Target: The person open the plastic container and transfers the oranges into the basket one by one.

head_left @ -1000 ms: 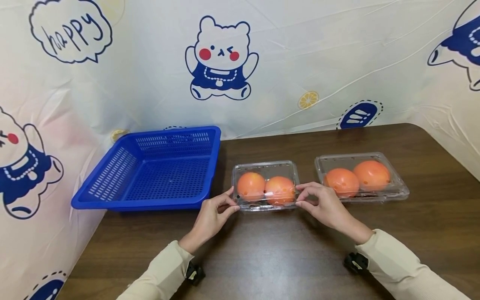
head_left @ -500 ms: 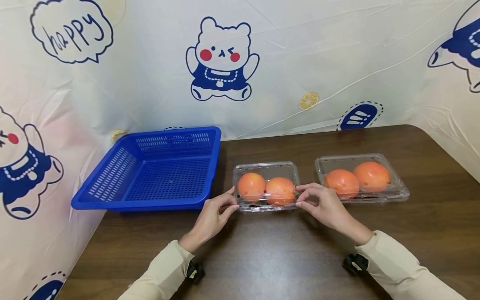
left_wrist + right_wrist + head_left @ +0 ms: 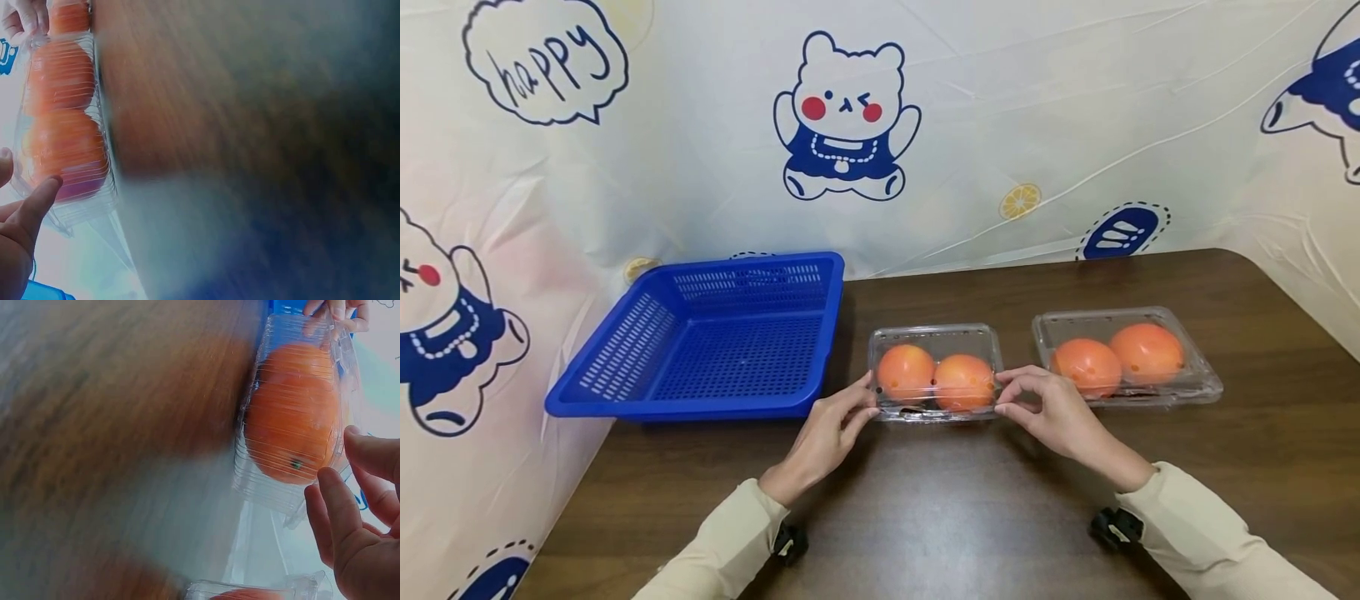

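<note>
Two round orange-red fruits (image 3: 906, 372) lie side by side in a clear plastic clamshell box (image 3: 934, 335) on the table. At its left end, my left hand (image 3: 822, 437) holds the box with thumb and fingertips at the front corner. My right hand (image 3: 1052, 410) does likewise at the opposite end. The right wrist view shows the thumb near the box's rim and the fingertips low by the end wall, with a green stem mark on the nearer fruit (image 3: 290, 431). In the left wrist view, the left index finger (image 3: 40, 203) overlaps the box's end wall.
A blue perforated plastic basket (image 3: 745, 354) stands left of the box, close to the left hand. Right of it, behind the right hand, sits another clear box (image 3: 1093, 320) with two similar fruits. A printed cloth (image 3: 955, 108) hangs behind the brown table (image 3: 940, 517).
Both hands stay at the ends of the box. A dark patch shows along the box's front edge that was not visible one second ago. The head view has shifted very slightly.
</note>
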The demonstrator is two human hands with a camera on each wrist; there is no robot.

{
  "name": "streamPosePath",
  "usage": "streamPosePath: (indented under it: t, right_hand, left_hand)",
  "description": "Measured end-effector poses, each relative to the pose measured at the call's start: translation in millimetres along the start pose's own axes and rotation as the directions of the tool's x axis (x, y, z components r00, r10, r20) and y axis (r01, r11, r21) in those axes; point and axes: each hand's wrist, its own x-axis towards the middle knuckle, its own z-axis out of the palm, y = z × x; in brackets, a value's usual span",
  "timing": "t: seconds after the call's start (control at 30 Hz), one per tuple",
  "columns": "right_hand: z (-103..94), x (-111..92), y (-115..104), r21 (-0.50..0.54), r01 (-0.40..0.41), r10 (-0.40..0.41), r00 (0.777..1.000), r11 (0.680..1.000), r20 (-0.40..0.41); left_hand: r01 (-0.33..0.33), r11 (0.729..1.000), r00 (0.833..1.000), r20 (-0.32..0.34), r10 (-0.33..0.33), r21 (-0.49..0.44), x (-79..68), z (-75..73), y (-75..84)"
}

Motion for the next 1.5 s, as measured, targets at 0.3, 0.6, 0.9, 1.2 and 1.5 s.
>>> streamPosePath:
  t: [0.3,0.6,0.9,1.2,1.5]
  right_hand:
    - [1.9,-0.6,-2.2,-0.046,0.05,-0.051,0.999,0.998,-0.012]
    - [0.9,-3.7,-3.0,-0.033,0.042,-0.042,0.999,0.999,0.001]
    - [0.0,-2.8,-0.3,-0.048,0.011,-0.01,1.0,0.999,0.019]
    - [3.5,-5.1,1.6,-0.03,0.02,-0.02,1.0,0.999,-0.005]
    - [6.9,-4.1,0.4,-0.022,0.066,-0.068,0.995,0.998,-0.07]
  left_hand:
    - [0.127,0.988,0.991,-0.018,-0.129,-0.087,-4.3,0.5,0.7]
    - [0.237,0.96,0.971,0.046,-0.233,-0.146,-5.2,-1.9,1.4]
    - [0.242,0.964,0.97,-0.002,-0.244,-0.106,-3.7,1.5,2.8]
    - [0.232,0.97,0.971,-0.039,-0.236,-0.074,-3.1,5.2,6.4]
    - [0.164,0.985,0.984,-0.065,-0.167,-0.047,-3.0,6.4,5.2]
